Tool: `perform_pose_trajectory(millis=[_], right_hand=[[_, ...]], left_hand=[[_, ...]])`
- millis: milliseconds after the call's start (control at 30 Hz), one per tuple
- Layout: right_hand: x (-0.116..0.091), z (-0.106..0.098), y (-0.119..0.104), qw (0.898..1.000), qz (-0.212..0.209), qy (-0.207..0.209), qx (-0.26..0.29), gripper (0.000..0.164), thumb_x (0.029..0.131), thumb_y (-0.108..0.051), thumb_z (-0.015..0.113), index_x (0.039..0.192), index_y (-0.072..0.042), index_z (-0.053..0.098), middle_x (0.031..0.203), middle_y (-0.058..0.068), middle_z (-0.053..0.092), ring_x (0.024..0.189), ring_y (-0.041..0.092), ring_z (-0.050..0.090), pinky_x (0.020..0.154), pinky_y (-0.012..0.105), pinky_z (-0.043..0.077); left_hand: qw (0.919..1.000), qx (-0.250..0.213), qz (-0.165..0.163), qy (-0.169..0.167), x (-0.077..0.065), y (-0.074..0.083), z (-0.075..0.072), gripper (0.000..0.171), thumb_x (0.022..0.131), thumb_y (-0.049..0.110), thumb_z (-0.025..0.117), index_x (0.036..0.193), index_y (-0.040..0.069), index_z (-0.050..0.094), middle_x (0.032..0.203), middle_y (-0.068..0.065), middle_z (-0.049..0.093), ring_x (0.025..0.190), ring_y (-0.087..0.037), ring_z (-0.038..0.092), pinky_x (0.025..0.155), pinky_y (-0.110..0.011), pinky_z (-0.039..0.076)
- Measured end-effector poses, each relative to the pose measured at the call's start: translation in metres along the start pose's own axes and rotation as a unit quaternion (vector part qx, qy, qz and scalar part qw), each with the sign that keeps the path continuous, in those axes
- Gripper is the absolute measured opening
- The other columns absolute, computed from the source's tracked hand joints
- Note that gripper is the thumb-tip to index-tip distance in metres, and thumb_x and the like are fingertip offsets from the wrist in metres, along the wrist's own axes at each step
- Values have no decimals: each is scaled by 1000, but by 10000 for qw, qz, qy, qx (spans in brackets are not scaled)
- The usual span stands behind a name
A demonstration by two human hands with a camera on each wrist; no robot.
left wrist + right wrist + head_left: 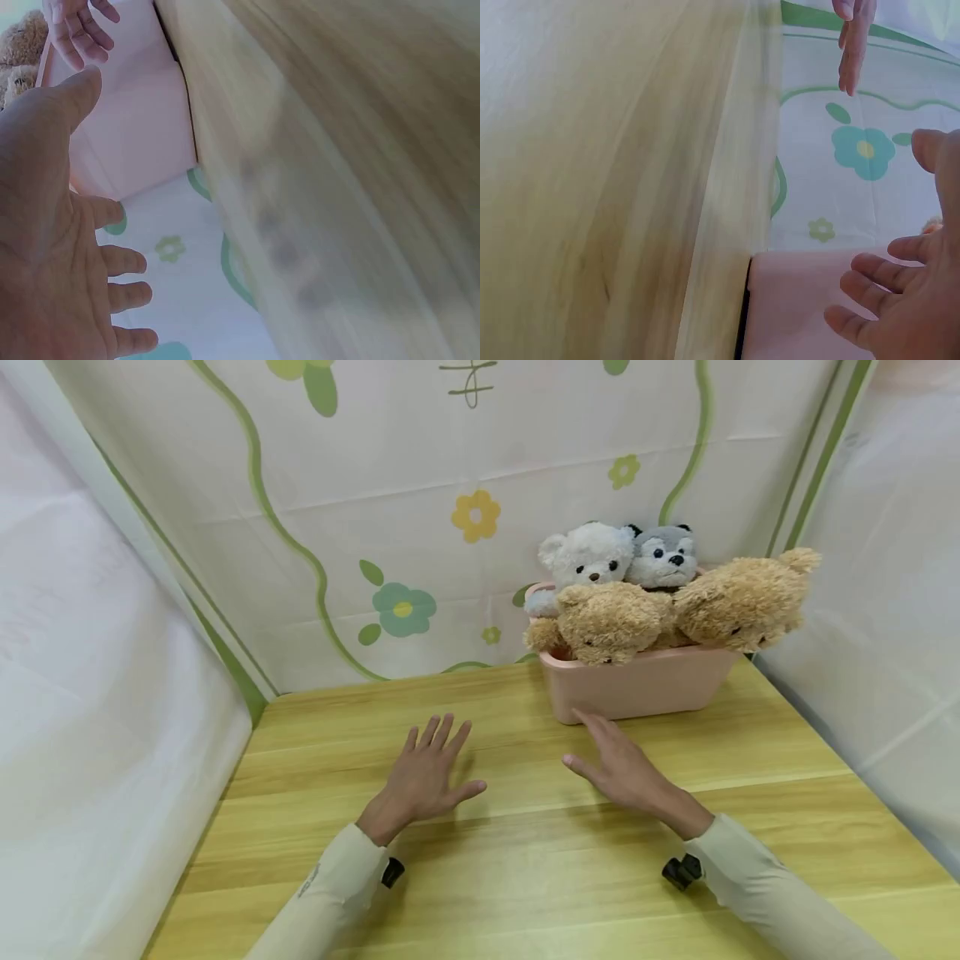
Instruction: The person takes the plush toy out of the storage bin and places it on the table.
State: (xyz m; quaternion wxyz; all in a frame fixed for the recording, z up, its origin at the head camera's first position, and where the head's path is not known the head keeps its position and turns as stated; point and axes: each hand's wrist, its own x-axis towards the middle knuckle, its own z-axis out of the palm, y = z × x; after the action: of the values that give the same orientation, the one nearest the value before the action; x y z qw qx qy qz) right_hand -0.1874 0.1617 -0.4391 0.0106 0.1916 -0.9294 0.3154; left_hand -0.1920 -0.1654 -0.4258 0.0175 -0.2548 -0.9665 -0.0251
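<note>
My left hand [422,777] is held over the middle of the table, fingers spread and straight, with nothing in it. My right hand [626,768] hovers in front of the pink bin [637,689], its fingers extended and its palm turned inward, also holding nothing. Plush toys fill the bin: a white bear [592,553] and a grey-and-white husky [666,558] at the back, a tan curly bear [615,618] in front, and another tan plush [742,602] leaning over the right end. The right wrist view shows the right hand's fingers [877,281] overlapping the bin's side.
The wood-grain table [480,877] spreads under both arms. Behind it hangs a white cloth [420,468] printed with flowers and green vines. White sheets [97,693] close in the left and right sides. The bin stands at the table's back right.
</note>
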Motion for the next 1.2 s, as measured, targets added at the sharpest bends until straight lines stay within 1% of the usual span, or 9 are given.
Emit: perform_pose_trajectory(millis=[167, 300, 433, 600, 867, 967, 1000, 1067, 1200], right_hand=[[-1, -5, 2, 9993, 152, 132, 307, 72, 100, -47, 53, 156, -11, 25, 158, 19, 28, 142, 44, 31, 109, 66, 31], [0, -8, 4, 9961, 251, 185, 822, 73, 99, -46, 54, 155, -10, 25, 156, 20, 32, 139, 43, 36, 108, 62, 36], [3, -12, 5, 9891, 366, 278, 1402, 75, 98, -47, 55, 154, -7, 25, 151, 21, 37, 137, 39, 39, 106, 58, 40], [6, -18, 7, 9773, 642, 437, 1973, 74, 99, -47, 54, 153, -6, 25, 149, 21, 39, 136, 39, 39, 104, 56, 41], [8, -26, 6, 9639, 898, 623, 2429, 70, 100, -45, 52, 152, -4, 26, 148, 21, 41, 136, 38, 40, 107, 59, 37], [7, -29, 5, 9540, 984, 645, 2757, 66, 102, -39, 52, 151, -3, 27, 148, 22, 40, 135, 38, 40, 108, 57, 36], [7, -31, 4, 9488, 1034, 647, 2915, 65, 102, -37, 51, 151, -2, 26, 148, 22, 39, 134, 36, 41, 108, 56, 37], [8, -34, 2, 9349, 1157, 673, 3287, 64, 103, -34, 51, 151, -1, 25, 147, 23, 38, 132, 32, 43, 108, 48, 41], [10, -41, -1, 9011, 1383, 808, 4030, 61, 104, -29, 49, 151, 0, 24, 145, 23, 37, 119, 14, 50, 99, 29, 48]], left_hand=[[9999, 29, 109, 13, 9, 4, -4, 93, 91, 74, 40, 159, 15, 18, 162, -19, 20, 150, -40, 20, 117, -62, 20], [9997, 70, 210, 125, 16, 9, -10, 93, 91, 74, 42, 159, 15, 18, 161, -19, 25, 149, -38, 24, 117, -59, 24], [9991, 107, 320, 253, 24, 15, -16, 93, 90, 74, 43, 158, 15, 21, 160, -18, 28, 148, -37, 28, 116, -58, 28], [9986, 113, 430, 273, 34, 23, -19, 93, 90, 74, 42, 158, 14, 22, 159, -18, 30, 147, -36, 29, 115, -56, 30], [9978, 143, 501, 416, 44, 30, -23, 94, 89, 75, 44, 158, 14, 22, 157, -16, 34, 146, -35, 32, 113, -56, 33], [9968, 135, 575, 544, 47, 32, -24, 93, 89, 74, 46, 157, 13, 25, 154, -16, 38, 143, -35, 35, 111, -56, 36], [9965, 138, 593, 575, 48, 32, -25, 93, 89, 73, 47, 157, 13, 25, 154, -16, 39, 143, -34, 36, 111, -56, 36], [9960, 135, 630, 627, 50, 33, -26, 93, 88, 73, 48, 156, 13, 26, 153, -16, 40, 142, -34, 37, 110, -56, 37], [9950, 170, 680, 709, 55, 37, -30, 94, 88, 72, 50, 156, 12, 27, 152, -17, 41, 141, -34, 39, 110, -54, 38]])
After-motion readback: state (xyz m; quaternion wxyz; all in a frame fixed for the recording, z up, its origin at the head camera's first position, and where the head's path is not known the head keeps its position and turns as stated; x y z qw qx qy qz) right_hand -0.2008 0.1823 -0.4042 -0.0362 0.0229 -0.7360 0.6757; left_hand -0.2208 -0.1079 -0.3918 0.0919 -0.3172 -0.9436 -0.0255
